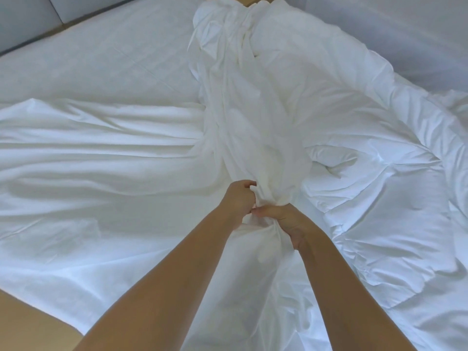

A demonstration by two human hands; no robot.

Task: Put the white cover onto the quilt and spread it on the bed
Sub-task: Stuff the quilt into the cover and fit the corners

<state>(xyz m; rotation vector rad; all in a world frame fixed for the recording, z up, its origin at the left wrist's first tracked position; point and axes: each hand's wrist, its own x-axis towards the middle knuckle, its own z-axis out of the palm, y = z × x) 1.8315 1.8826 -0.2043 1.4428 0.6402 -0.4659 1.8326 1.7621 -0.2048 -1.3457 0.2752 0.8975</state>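
Both bare forearms (177, 287) reach in from the near edge of the bed (101, 59) and meet over the middle of it. The left hand (239, 196) has its fingers curled into a bunch of the white cover (240, 110), knuckles up, with the fingertips tucked into the fabric. The right hand (281, 219) sits just beside it, touching it at the thumb. It clamps the same gathered bundle from the right side, with its fingers wrapped under the cloth and mostly hidden.

From the two hands the white cover runs away as a tight, twisted ridge towards the far edge of the bed, where it ends in a rounded lump. To the left of the ridge the cover fans out in long soft folds across the near left part of the bed, reaching the near edge below the arms.

The quilt (379, 186) lies on the right half of the bed, puffy and creased with stitched panels, and touches the ridge of cover along its left side. How much of it is inside the cover cannot be told.

Beyond the folds, the far left part of the bed shows a smooth white sheet. A tan floor (25, 323) shows past the near left corner, and pale panels (30, 16) stand beyond the far left corner.
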